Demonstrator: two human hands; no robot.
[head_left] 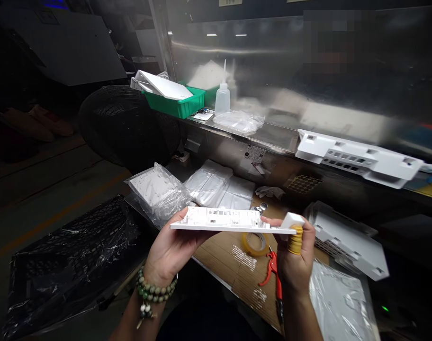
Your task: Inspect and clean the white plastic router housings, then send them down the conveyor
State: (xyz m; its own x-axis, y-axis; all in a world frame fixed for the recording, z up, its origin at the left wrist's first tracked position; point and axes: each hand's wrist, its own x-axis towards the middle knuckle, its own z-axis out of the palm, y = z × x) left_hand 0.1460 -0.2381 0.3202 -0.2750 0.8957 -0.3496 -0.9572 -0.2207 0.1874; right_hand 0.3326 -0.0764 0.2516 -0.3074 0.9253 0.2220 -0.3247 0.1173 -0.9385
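Note:
A white plastic panel (219, 220) is held level above the bench, seen nearly edge-on, with moulded ribs and slots along it. My left hand (173, 251) grips its left end from beneath, a beaded bracelet on the wrist. At the other end my right hand (297, 260) is closed round the panel, with yellow wrapping (295, 239) on one finger. A small white block (292, 219) shows by the right fingers; whether it is part of the panel I cannot tell. Below lie a roll of yellow tape (255, 244) and red-handled cutters (273, 270).
Bagged white parts (155, 187) and plastic bags (216, 182) lie behind the left hand. More white housings (351, 241) rest at right. The shelf carries a green bin (182, 108), a squeeze bottle (222, 98) and a white housing (358, 158). A black crate (67, 265) stands lower left.

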